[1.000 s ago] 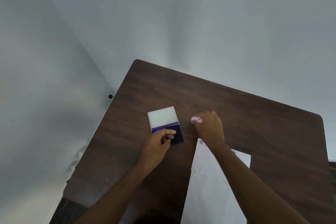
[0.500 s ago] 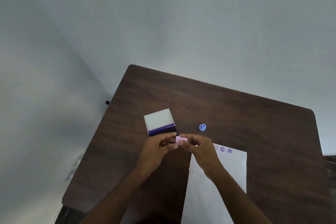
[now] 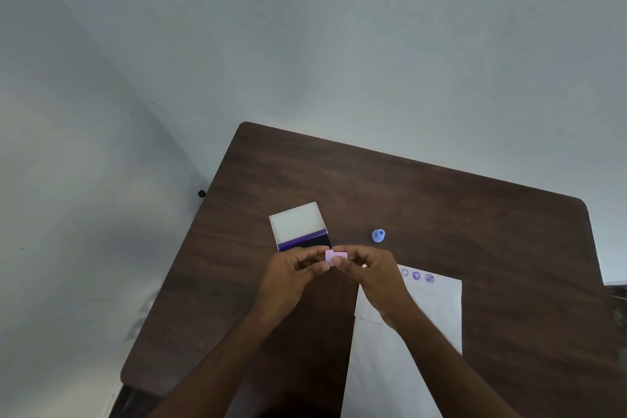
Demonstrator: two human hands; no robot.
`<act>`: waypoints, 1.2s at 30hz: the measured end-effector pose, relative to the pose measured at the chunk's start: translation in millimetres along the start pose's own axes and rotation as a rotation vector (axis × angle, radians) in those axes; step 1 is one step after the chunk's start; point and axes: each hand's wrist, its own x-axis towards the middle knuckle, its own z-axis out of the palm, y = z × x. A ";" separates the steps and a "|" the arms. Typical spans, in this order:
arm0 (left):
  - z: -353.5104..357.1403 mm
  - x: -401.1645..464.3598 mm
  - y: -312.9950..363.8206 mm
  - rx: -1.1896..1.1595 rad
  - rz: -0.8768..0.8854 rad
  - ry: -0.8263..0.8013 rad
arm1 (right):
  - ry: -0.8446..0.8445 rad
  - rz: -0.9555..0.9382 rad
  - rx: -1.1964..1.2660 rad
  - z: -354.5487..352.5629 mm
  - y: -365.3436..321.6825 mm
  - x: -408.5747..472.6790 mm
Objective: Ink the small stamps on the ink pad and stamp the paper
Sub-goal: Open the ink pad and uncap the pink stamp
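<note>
A: Two hands meet over the middle of the dark wooden table (image 3: 441,200), and both pinch one small pink stamp (image 3: 336,256) between them

B: How are the fingers set?

A: The left hand (image 3: 291,278) has thumb and forefinger closed on the stamp's left end, the other fingers curled loosely beneath. The right hand (image 3: 376,278) has its fingertips closed on the right end. Whether the stamp is one piece or has a cap on it, I cannot tell

B: Where is the ink pad?

A: The ink pad (image 3: 303,241) lies just beyond the left hand, toward the table's left edge. It is open, its white lid (image 3: 297,222) folded back on the far side, with a purple strip and the dark pad nearest the knuckles. The left fingers cover part of its near edge; whether they touch it I cannot tell

B: Any other stamp?

A: One small blue stamp (image 3: 378,235) stands on the bare wood, apart from both hands, beyond the right hand and to the right of the ink pad

B: And the paper?

A: The white paper (image 3: 437,309) lies at the near edge of the table under the right forearm, running out of view at the bottom. Along its far edge sit three round purple prints (image 3: 416,276) in a row, just right of the right hand
</note>
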 end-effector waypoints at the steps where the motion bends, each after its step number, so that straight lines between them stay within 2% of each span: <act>1: -0.2 -0.1 -0.7 -0.013 -0.001 -0.006 | -0.001 -0.004 0.002 0.2 -0.1 -0.4; 10: -4.0 -0.4 -9.3 -0.019 0.058 -0.008 | -0.037 0.026 -0.024 4.5 2.0 0.5; 15: -13.9 -4.6 -14.4 -0.124 0.042 -0.034 | -0.057 -0.002 0.001 8.1 1.2 0.8; 23: -51.4 -17.4 -59.8 -0.180 -0.182 0.096 | -0.110 -0.053 0.025 17.6 2.2 -0.7; 28: -68.2 -24.6 -85.3 -0.211 -0.220 0.207 | -0.135 -0.023 0.058 30.7 4.5 -4.7; 36: -69.7 -22.9 -108.1 -0.179 -0.271 0.278 | -0.178 -0.031 0.089 43.2 1.7 -8.0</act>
